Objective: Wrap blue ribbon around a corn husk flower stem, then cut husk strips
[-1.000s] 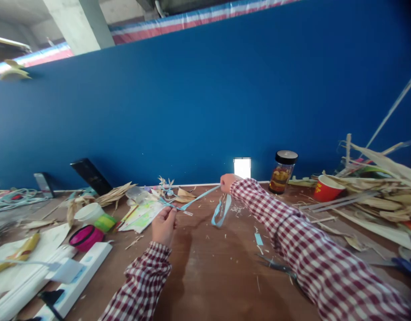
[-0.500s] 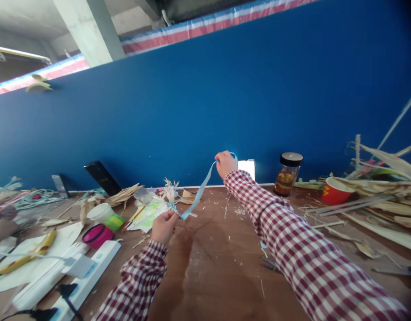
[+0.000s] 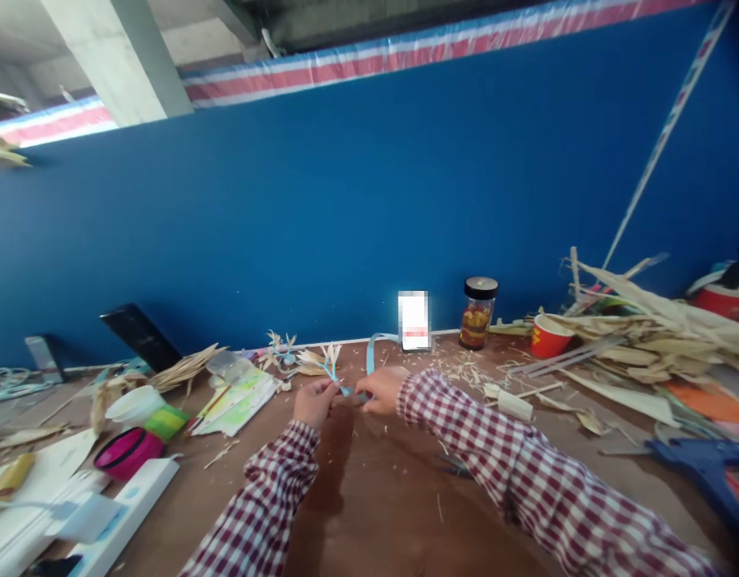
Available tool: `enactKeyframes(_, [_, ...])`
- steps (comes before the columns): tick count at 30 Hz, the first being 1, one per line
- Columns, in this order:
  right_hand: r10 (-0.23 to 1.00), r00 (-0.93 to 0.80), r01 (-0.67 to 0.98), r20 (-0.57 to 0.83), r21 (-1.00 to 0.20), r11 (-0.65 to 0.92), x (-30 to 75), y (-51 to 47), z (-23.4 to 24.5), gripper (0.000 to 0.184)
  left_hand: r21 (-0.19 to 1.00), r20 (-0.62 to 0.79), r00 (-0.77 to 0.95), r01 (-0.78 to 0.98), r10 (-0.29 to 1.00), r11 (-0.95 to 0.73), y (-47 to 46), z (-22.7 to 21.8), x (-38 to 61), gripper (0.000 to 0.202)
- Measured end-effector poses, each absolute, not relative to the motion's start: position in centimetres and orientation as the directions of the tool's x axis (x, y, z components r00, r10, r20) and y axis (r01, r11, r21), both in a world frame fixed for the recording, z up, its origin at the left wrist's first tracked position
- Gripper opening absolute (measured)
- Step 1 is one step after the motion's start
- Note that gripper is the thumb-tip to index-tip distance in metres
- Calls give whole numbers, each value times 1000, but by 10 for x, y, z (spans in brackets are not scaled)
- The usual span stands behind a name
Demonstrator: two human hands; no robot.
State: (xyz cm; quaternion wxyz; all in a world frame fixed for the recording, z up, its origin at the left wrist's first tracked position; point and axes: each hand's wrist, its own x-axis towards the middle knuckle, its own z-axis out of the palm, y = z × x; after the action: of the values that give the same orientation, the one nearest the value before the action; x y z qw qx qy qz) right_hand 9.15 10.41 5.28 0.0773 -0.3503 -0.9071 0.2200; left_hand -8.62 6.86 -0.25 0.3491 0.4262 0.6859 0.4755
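Note:
Over the middle of the table, my left hand (image 3: 315,402) is closed in a pinch on a small flower (image 3: 329,359) with pale, husk-like petals and light blue wrapping at its stem. Close on its right, my right hand (image 3: 382,389) is pinching a light blue ribbon (image 3: 370,353). The ribbon's free part arches up behind the right fingers toward the back edge. A short bit of blue shows between the two hands. The fingertips hide exactly how the ribbon meets the stem.
Behind stand a bright phone (image 3: 413,320), a lidded jar (image 3: 478,314) and a red cup (image 3: 550,335). Dried husks (image 3: 640,344) and a blue glue gun (image 3: 700,465) lie right. A power strip (image 3: 129,513), pink pouch (image 3: 129,453) and white cup (image 3: 135,407) are left. A blue partition (image 3: 321,208) rises behind.
My right hand has come down and left from its raised spot, close to my left hand. The ribbon, stretched between the hands before, now loops up behind the right one. The view has shifted right.

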Motion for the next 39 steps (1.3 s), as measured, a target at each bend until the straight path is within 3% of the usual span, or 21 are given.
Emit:
enactKeyframes(4, [668, -744, 630, -33, -368, 684, 118, 80, 52, 33, 896, -218, -340, 302, 915, 326, 76, -8, -79, 32])
enactKeyframes(8, [644, -765, 607, -17, -355, 711, 142, 48, 56, 34, 884, -189, -359, 343, 914, 317, 66, 1, -83, 27])
enactKeyframes(10, [613, -789, 551, 33, -402, 731, 153, 24, 61, 31, 899, -115, -392, 349, 913, 263, 52, 10, -84, 18])
enactKeyframes(13, [624, -761, 424, 178, -592, 686, 166, -18, 63, 20, 931, -14, -393, 329, 919, 155, 15, 20, -70, 22])
enactKeyframes(16, [740, -651, 239, 167, -881, 409, 170, -58, 53, 19, 964, -17, -320, 245, 947, 100, -37, 25, -34, 22])
enactKeyframes(17, [783, -608, 148, 130, -951, 273, 169, -69, 47, 20, 990, -77, -243, 95, 967, 102, -55, 26, -20, 22])
enactKeyframes(19, [834, -551, -48, 37, -999, 12, 167, -85, 35, 23, 971, -192, -137, -169, 972, 168, -87, 30, 6, 24])
enactKeyframes(22, [870, -492, -226, -44, -958, -176, 166, -100, 21, 28, 915, -277, -54, -320, 959, 246, -120, 36, 29, 26])
enactKeyframes(26, [917, -398, -231, -15, -966, -116, 173, -114, 22, 24, 930, -254, -93, -298, 963, 216, -140, 39, 38, 23])
enactKeyframes(34, [958, -274, -155, 81, -987, 39, 187, -140, 31, 18, 996, -52, -149, -78, 987, 40, -148, 41, 50, 16])
enactKeyframes(39, [978, -186, -95, 93, -992, 76, 191, -143, 22, 17, 986, -158, -120, -77, 980, 149, -144, 35, 57, 21])
